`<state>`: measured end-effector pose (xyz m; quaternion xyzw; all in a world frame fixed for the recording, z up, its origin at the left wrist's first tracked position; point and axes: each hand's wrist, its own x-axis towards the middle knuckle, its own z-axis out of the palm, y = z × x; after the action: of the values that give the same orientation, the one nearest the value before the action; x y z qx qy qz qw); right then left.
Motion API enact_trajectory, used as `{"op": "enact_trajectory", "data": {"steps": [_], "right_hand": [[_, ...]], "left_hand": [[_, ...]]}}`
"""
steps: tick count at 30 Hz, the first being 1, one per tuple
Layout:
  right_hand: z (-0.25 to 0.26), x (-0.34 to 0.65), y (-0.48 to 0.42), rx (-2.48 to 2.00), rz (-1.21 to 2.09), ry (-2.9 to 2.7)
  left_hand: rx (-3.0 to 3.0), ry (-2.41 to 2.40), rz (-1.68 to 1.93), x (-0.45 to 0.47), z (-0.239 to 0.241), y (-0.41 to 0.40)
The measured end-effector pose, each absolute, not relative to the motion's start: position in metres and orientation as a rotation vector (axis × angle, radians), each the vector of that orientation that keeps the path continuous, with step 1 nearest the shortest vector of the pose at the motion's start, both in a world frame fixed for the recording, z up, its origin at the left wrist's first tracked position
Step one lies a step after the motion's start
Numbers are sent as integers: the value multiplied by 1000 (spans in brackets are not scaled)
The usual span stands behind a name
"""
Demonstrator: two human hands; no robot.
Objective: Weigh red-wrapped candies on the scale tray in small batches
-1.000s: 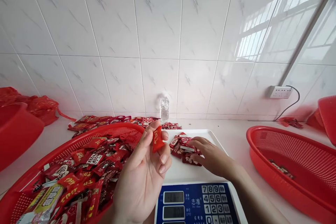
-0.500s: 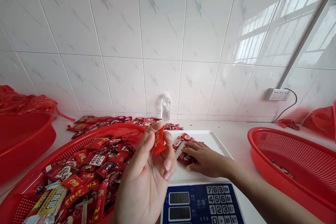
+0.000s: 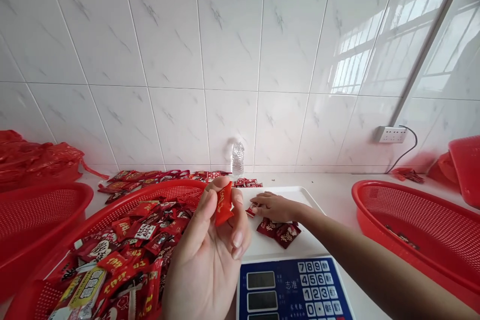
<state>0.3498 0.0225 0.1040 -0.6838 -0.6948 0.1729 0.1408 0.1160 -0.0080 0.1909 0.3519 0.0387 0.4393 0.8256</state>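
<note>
My left hand (image 3: 210,255) is raised palm up in front of me, thumb and fingers pinched on a small red candy packet (image 3: 223,203). My right hand (image 3: 273,206) reaches across the white tray of the weighing scale (image 3: 300,200) and its fingers close on a red packet at the tray's far left. Two dark red packets (image 3: 279,231) lie on the tray just under my right wrist. A red mesh basket (image 3: 123,210) heaped with red candy packets sits under and to the left of my left hand.
The scale's blue keypad panel (image 3: 296,292) is at the bottom centre. Another red basket (image 3: 416,240), nearly bare, stands on the right, and a third (image 3: 33,220) on the left. A water bottle (image 3: 237,159) and loose packets (image 3: 150,176) line the tiled wall; a wall socket (image 3: 391,134) is right.
My right hand has slid from the packets in the tray's middle to its far left part, uncovering two packets. My left hand holds the same packet, nearly still.
</note>
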Motion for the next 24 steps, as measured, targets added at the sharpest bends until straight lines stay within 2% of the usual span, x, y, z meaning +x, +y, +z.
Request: {"op": "enact_trajectory", "data": {"steps": [5,11,17,24], "right_hand": [[116,354,-4,-1863,535,-2093],[115,362,-42,-1949,572,-2089],[90,356,-43,-1975,236,-2085],[83,363,-18,-2000,72,-1868]], "left_hand": [[779,79,940,116,192,-10],[797,76,929,120,190,-11],[826,60,881,127,184,-15],[892,56,901,131,181,-16]]}}
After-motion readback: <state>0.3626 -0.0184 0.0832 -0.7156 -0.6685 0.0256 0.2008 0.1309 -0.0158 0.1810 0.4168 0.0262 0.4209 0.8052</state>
